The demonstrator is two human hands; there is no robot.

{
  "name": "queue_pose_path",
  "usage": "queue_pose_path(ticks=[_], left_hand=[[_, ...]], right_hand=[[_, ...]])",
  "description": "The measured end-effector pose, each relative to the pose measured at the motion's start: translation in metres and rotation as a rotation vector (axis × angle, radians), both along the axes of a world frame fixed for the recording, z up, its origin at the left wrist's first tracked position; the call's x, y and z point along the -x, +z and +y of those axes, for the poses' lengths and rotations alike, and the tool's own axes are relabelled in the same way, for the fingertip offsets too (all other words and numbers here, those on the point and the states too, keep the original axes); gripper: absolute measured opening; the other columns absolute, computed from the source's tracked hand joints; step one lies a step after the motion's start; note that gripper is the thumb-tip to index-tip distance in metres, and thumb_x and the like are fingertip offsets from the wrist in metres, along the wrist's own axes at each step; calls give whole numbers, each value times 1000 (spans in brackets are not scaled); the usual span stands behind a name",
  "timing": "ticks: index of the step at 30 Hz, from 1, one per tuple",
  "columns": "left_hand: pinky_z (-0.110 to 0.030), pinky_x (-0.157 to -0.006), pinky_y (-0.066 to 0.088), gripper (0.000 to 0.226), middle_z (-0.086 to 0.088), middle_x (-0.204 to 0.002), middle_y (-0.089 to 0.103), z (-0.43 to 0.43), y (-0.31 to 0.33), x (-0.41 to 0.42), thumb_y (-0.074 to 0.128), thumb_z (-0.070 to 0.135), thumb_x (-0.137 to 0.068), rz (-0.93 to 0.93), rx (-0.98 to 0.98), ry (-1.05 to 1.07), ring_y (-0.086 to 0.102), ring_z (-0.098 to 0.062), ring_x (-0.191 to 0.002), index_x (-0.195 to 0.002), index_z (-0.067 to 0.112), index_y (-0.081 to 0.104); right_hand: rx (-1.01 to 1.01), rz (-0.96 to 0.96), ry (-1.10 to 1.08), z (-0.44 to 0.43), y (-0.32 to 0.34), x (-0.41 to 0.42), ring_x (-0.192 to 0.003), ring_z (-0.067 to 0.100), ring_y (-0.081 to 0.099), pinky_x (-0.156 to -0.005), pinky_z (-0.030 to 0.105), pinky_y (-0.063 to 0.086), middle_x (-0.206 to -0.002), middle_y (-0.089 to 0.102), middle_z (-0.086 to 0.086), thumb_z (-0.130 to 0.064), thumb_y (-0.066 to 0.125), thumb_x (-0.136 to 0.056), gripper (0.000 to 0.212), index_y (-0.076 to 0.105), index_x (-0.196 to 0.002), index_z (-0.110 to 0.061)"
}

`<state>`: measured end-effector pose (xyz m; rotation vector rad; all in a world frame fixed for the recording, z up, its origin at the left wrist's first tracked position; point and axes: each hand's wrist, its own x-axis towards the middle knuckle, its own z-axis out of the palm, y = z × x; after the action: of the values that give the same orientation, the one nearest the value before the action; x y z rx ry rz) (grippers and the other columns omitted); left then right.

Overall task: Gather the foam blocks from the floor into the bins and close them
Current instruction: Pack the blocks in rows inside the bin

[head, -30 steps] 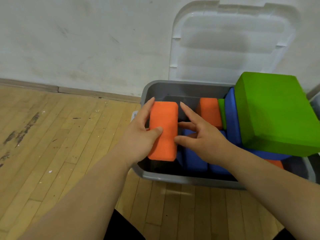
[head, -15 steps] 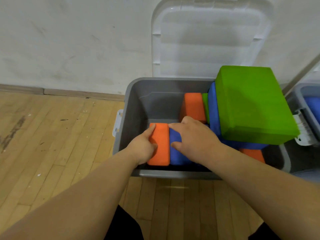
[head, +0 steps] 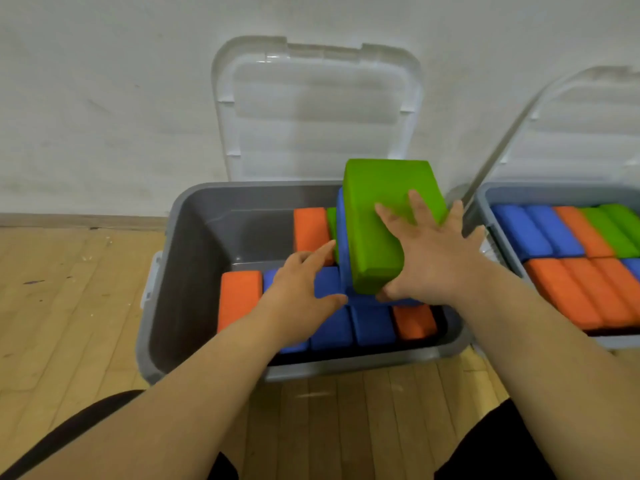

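— Wooden floor [head: 69, 323], grey bin [head: 180, 271] by the wall?
— Yes. Inside it, right hand [head: 436, 261] lies spread on the green block [head: 381, 216]; left hand [head: 304, 289] hovers open beside, over blue blocks [head: 370, 323].

Scuffed wood floor [head: 69, 306], white wall [head: 104, 98], baseboard [head: 69, 220]

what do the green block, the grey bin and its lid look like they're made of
Green block: probably dense foam, matte, with a finely grained skin and softly rounded edges.
Grey bin: likely moulded plastic, smooth and opaque with a slight sheen.
Lid: translucent, ribbed plastic; the wall shows faintly through it.
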<state>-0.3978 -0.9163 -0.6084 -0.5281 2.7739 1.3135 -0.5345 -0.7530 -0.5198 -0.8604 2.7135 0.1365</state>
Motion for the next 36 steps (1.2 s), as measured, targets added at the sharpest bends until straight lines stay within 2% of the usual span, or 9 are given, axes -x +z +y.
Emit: queue_pose_path(ticks=[3, 6, 11, 14, 19, 22, 27, 31, 36], left_hand=[[-39, -124, 26, 100, -5, -159, 28, 13, -6, 12, 68, 59, -75, -4, -19, -60, 31, -26, -148, -160, 49, 16], [-35, -125, 25, 99, -2, -162, 25, 17, 2, 15, 76, 48, -77, 50, -144, -27, 31, -18, -148, -156, 56, 16], [-32, -108, 47, 81, 18, -139, 62, 1, 44, 8, 74, 12, -90, 346, -494, 46, 59, -7, -129, -147, 53, 35], [-19, -91, 53, 76, 22, -126, 70, -12, 67, -7, 56, -14, -95, 431, -578, 97, 66, -3, -116, -146, 40, 37], [-18, -90, 53, 78, 22, -135, 64, -33, 80, -34, 63, 8, -91, 571, -492, 259, 64, -1, -119, -148, 46, 26], [-29, -90, 57, 83, 5, -149, 53, -42, 81, -41, 69, 15, -92, 575, -492, 297, 65, -9, -121, -147, 55, 22], [-43, -110, 50, 79, 32, -145, 50, -52, 63, -42, 64, 6, -99, 445, -364, 235, 57, -10, -133, -148, 57, 29], [-45, -113, 46, 86, 13, -155, 48, -59, 46, -30, 74, 24, -87, 331, -281, 223, 52, -13, -137, -156, 49, 31], [-41, -113, 45, 95, 12, -154, 47, -72, 32, -8, 73, 47, -76, 230, -150, 260, 53, -9, -134, -156, 55, 21]], right_hand=[[83, -69, 6, 13, -1, 7, -155, 41, -4, -121, 64, 13, -169, -20, 4, -63, 87, -57, 147, -25, -152, -53], [241, -71, 30, 19, 1, 7, -155, 36, 9, -121, 49, 18, -171, -7, 7, -56, 90, -61, 144, -15, -159, -46], [786, -150, 5, 7, -7, 3, -153, 13, 23, -122, 42, 31, -168, 13, -13, -70, 88, -49, 140, -3, -155, -59], [1019, -432, 21, -13, -10, -7, -122, -20, 49, -102, 21, 51, -135, 40, -48, -35, 98, -62, 137, -1, -154, -58], [1035, -618, 180, -45, -17, -18, -113, -22, 53, -101, 42, 56, -117, 44, -62, -14, 86, -80, 122, 1, -148, -67], [1114, -634, 176, -59, -20, -28, -118, -8, 61, -95, 31, 58, -131, 62, -32, -12, 78, -89, 106, 8, -157, -55], [1175, -468, -13, -77, -24, -33, -93, -6, 69, -75, 16, 57, -108, 71, -19, -30, 71, -96, 80, 23, -155, -55], [1118, -481, -44, -92, -38, -32, -99, -1, 68, -89, 33, 60, -115, 72, -15, -30, 64, -99, 64, 36, -154, -48], [959, -469, 5, -95, -42, -12, -106, 10, 65, -96, 33, 52, -122, 71, -15, -24, 52, -98, 55, 47, -150, -42]])
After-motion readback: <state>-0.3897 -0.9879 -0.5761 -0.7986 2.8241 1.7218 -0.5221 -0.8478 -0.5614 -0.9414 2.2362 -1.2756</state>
